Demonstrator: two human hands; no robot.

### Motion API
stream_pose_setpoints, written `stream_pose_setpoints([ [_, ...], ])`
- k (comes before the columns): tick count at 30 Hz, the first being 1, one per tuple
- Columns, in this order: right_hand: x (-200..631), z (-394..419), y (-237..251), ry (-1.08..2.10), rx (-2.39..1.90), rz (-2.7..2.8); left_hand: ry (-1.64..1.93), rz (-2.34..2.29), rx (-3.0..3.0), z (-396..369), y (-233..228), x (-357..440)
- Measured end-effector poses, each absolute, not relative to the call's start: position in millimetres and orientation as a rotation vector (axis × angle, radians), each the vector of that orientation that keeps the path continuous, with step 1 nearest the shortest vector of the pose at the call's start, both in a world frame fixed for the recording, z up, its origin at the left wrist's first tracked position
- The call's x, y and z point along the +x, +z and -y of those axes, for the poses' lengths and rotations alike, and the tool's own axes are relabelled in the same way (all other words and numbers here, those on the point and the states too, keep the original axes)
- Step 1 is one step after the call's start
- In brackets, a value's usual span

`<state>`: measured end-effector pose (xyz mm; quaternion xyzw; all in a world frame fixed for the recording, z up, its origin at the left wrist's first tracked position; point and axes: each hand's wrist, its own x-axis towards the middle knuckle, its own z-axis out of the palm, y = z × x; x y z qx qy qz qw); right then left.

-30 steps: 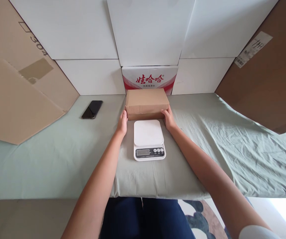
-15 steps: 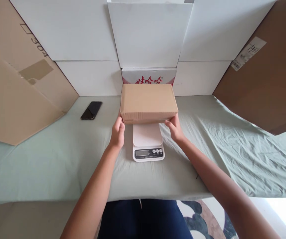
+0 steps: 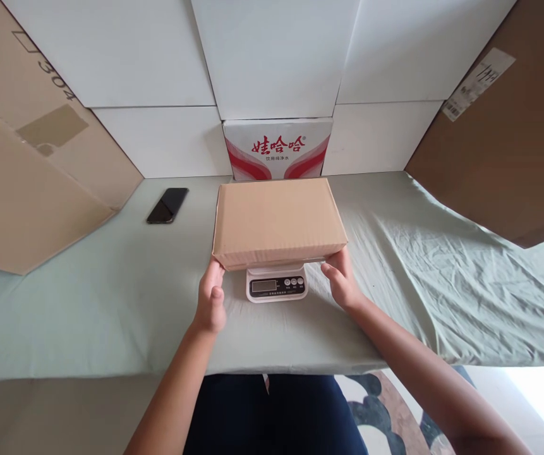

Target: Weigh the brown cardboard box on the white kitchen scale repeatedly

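Both hands grip a closed brown cardboard box point(image 3: 278, 218) at its near lower corners. My left hand point(image 3: 211, 300) is closed on the left corner, its fingers partly hidden beneath the box. At the right corner, my right hand point(image 3: 342, 278) holds the box, with the thumb at the front and the other fingers mostly out of sight. Under the box is a white digital kitchen scale point(image 3: 276, 297); its plate is largely covered, while the display and buttons show in front. Whether the box touches the plate I cannot tell.
A black smartphone point(image 3: 168, 205) lies at the left on the green cloth point(image 3: 110, 291). Behind stands a white and red carton point(image 3: 278, 151) against white panels point(image 3: 272, 57). Large cardboard sheets point(image 3: 30, 164) flank the left side, with another brown cardboard piece point(image 3: 503, 145) at the right.
The box has come nearer to me and lower over the scale, with both hands on it. It now covers more of the scale's plate, and more of the red-printed carton shows.
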<state>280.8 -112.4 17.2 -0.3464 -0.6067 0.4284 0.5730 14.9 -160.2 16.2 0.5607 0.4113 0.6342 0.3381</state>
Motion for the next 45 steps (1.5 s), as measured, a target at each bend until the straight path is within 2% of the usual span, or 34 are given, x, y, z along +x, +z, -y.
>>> stream_pose_setpoints([
  [45,286,96,12,1.064,-0.835,1.291,1.661,-1.101,1.3,153,18,9],
])
